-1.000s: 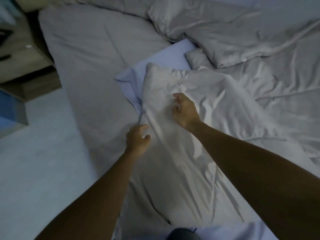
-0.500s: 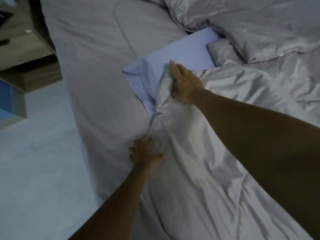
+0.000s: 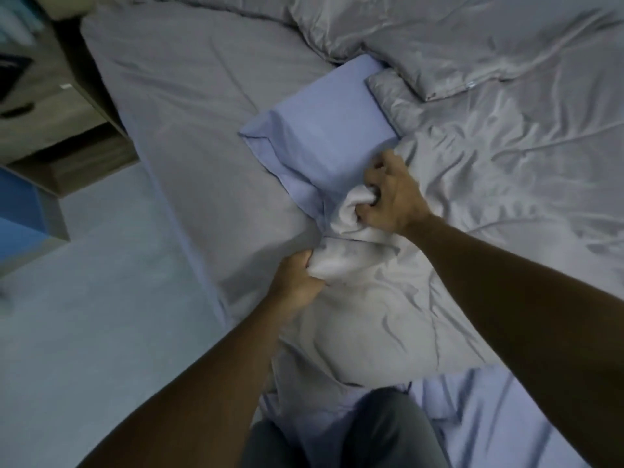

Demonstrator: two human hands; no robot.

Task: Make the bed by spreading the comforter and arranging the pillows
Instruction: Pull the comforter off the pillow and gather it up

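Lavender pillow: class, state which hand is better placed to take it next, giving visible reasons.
Probably the right. The right hand grips bunched comforter close beside the lavender pillow; the left hand grips comforter lower down, apart from the pillow. Either must release first.

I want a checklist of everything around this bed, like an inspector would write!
Surface: bed in a smooth grey fitted sheet, partly bare.
Job's things: crumpled shiny grey comforter bunched at its edge; lilac rectangular pillow beside it; grey satin pillow farther back.
Clutter: dark objects on the wooden bedside table, too blurred to name.
Hands: left hand and right hand each grip comforter fabric.
Cables: nothing seen.
Surroundings: pale floor left of the bed.
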